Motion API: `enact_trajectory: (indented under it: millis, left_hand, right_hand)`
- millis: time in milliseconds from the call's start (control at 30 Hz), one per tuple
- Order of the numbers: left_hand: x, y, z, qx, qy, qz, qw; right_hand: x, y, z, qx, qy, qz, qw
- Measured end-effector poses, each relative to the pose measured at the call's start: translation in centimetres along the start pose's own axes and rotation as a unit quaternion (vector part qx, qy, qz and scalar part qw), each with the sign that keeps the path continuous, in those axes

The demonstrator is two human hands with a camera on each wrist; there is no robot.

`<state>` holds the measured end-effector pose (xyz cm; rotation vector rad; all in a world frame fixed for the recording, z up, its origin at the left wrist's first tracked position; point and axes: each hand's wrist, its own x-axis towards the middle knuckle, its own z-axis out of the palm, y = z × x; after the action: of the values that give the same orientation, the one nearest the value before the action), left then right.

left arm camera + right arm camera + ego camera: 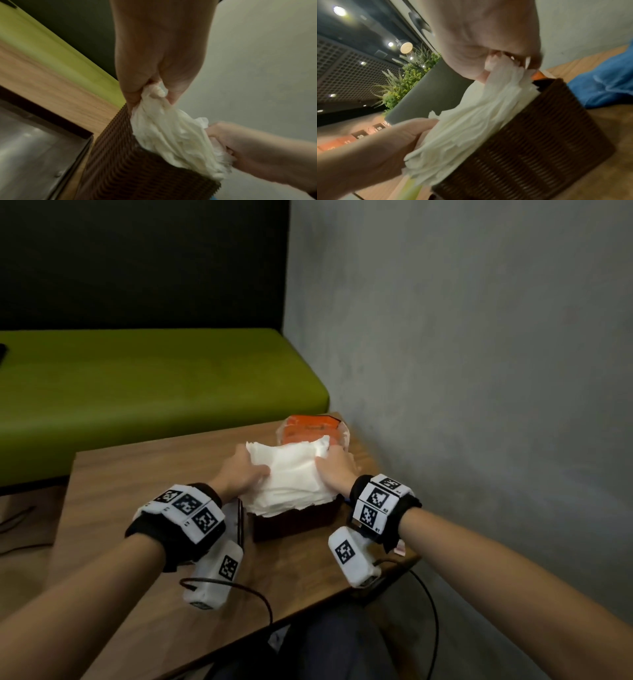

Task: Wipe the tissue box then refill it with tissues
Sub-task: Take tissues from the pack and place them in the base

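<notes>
A dark brown woven tissue box (294,520) (137,175) (539,135) stands open-topped on the wooden table (137,481). A thick stack of white tissues (291,477) (171,132) (471,121) sits in its mouth, bulging above the rim. My left hand (239,470) (154,67) grips the stack's left end, fingers curled round it. My right hand (334,469) (488,44) grips the right end the same way. The box's inside is hidden by the tissues.
An orange plastic tissue pack wrapper (313,428) lies behind the box by the grey wall (479,371). The box's flat lid (238,522) (42,148) lies to its left. A blue cloth (604,83) lies to the right. A green bench (154,378) stands beyond the table.
</notes>
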<state>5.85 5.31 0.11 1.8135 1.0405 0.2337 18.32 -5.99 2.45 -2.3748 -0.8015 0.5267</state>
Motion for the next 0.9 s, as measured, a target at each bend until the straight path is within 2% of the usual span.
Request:
enact_trajectory:
  millis: [133,300,400,500,567,700,800,867,900]
  left_hand:
    - [-0.2,0.4,0.9,0.145,0.014,0.044,0.988]
    - [-0.4,0.1,1.6,0.277,0.056,0.15,0.947]
    - [-0.3,0.0,1.8,0.289,0.042,0.161,0.943]
    - [0.4,0.0,1.4,0.254,0.011,0.127,0.959]
    - [1.2,-0.2,1.3,0.284,-0.022,0.129,0.95]
    - [1.7,-0.5,1.7,0.341,-0.057,0.155,0.926]
    - [1.4,-0.7,2.0,0.373,-0.021,0.22,0.901]
    - [1.2,-0.7,1.7,0.331,0.031,0.279,0.901]
    - [0.9,-0.7,1.4,0.307,0.034,0.301,0.902]
  right_hand:
    - [1.0,1.2,0.6,-0.05,0.009,0.006,0.999]
    - [1.4,2.1,1.6,-0.183,0.048,-0.073,0.979]
    - [1.3,1.9,1.9,-0.204,0.057,-0.08,0.974]
    - [1.6,1.8,1.3,-0.123,0.029,-0.053,0.991]
    - [1.7,1.9,0.8,-0.103,0.02,-0.062,0.992]
    - [1.7,2.2,1.0,-0.226,0.047,-0.131,0.964]
    - [1.4,2.6,1.3,-0.314,0.086,-0.188,0.927]
    - [1.5,2.8,0.8,-0.298,0.136,-0.24,0.914]
    - [1.6,3.0,0.4,-0.259,0.14,-0.267,0.918]
